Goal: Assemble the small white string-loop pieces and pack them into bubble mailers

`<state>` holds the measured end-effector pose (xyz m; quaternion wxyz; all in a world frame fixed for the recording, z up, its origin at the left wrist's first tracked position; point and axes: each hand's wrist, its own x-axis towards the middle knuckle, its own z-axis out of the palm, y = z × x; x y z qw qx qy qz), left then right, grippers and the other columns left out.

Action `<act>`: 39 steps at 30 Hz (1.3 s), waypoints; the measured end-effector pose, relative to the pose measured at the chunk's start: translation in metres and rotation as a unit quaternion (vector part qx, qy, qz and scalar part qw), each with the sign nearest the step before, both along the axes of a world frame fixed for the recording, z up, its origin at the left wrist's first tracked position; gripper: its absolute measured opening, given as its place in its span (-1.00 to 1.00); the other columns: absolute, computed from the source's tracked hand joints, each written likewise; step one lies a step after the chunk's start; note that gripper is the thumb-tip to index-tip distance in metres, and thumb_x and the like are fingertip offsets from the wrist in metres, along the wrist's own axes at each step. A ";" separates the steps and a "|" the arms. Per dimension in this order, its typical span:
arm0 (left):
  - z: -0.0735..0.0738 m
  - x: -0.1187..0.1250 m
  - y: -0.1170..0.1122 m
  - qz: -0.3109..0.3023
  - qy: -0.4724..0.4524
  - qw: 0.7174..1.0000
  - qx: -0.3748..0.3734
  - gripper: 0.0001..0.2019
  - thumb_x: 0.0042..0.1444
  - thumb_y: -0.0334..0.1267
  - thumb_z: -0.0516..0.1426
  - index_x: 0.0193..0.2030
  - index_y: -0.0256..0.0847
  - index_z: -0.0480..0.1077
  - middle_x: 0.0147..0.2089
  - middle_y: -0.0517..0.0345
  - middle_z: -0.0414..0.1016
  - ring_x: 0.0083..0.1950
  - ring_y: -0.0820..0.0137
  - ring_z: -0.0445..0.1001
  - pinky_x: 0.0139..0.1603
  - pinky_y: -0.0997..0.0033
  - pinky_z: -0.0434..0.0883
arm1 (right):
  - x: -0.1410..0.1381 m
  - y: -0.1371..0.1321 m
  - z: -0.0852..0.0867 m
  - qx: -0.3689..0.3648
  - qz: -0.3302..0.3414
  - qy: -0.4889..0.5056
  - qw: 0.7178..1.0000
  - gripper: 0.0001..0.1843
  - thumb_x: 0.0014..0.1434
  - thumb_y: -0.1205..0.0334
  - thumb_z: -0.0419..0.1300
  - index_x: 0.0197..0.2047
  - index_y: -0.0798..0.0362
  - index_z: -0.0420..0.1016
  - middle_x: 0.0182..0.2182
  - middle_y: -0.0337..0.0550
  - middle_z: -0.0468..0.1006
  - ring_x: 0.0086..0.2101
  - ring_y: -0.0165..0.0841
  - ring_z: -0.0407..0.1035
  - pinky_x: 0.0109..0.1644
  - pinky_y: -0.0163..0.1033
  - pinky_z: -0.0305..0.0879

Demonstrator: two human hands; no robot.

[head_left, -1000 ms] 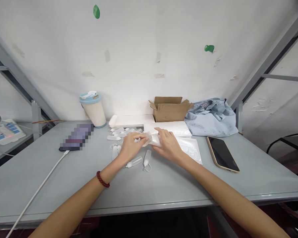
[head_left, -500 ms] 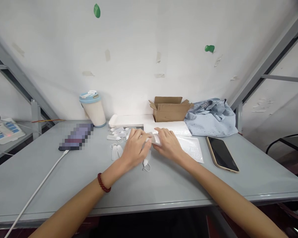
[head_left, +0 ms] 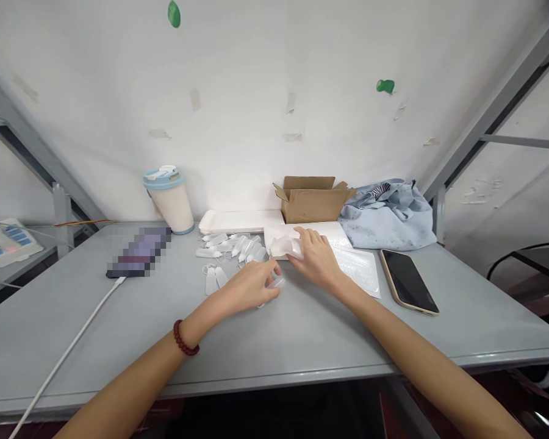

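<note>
My right hand [head_left: 318, 256] is closed on the right end of a small clear plastic bag [head_left: 284, 246], whose left end gapes open. Below and left of it, my left hand [head_left: 252, 283] is bent low over the table, thumb and fingers around a small translucent white tag [head_left: 278, 281]. Part of that tag is hidden under the fingers. Several similar white tags with cord loops [head_left: 242, 245] lie in a heap beyond my left hand. Two more tags [head_left: 216, 278] rest side by side at its left.
Flat white packets [head_left: 242, 221] and an open cardboard box [head_left: 313, 204] stand along the wall. White plastic sheets [head_left: 359, 271] lie under my right hand. A phone [head_left: 409, 281] and blue cloth [head_left: 388, 219] are right; a cup [head_left: 169, 204] and cabled phone [head_left: 139, 253] left.
My left hand has let go of the plastic bag and come down toward me onto the tag on the table. My right hand keeps the bag, whose opening now shows.
</note>
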<state>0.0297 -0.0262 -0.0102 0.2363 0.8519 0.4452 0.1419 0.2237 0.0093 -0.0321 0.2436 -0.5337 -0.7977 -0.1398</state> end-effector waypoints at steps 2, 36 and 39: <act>0.009 -0.003 0.003 0.006 -0.103 0.994 -0.042 -0.72 0.04 -0.18 0.09 -0.10 -0.16 0.33 -0.33 0.17 0.48 -0.32 0.34 0.43 -0.32 0.38 0.32 | 0.000 0.001 -0.001 -0.001 0.002 0.004 1.000 -0.45 0.13 0.14 0.13 0.14 0.20 0.18 -0.08 0.13 0.44 -0.08 -0.05 0.30 -0.11 -0.08 0.19; -0.006 0.003 0.020 0.168 -0.404 0.876 -0.202 -0.75 -0.17 -0.08 0.30 -0.42 -0.23 0.51 -0.31 0.09 0.54 -0.26 0.33 0.44 -0.19 0.33 0.31 | -0.007 -0.010 0.001 0.038 0.193 0.047 0.979 -0.45 0.06 0.22 0.14 0.11 0.16 0.12 -0.20 0.08 0.41 -0.19 -0.12 0.26 -0.22 -0.13 0.20; -0.005 0.007 0.017 0.182 -0.400 0.883 -0.163 -0.69 -0.25 -0.11 0.32 -0.43 -0.22 0.36 -0.43 0.21 0.47 -0.40 0.42 0.39 -0.33 0.41 0.30 | -0.007 -0.011 0.001 0.039 0.223 0.045 0.973 -0.44 0.06 0.23 0.13 0.12 0.15 0.10 -0.19 0.08 0.39 -0.20 -0.14 0.25 -0.21 -0.14 0.20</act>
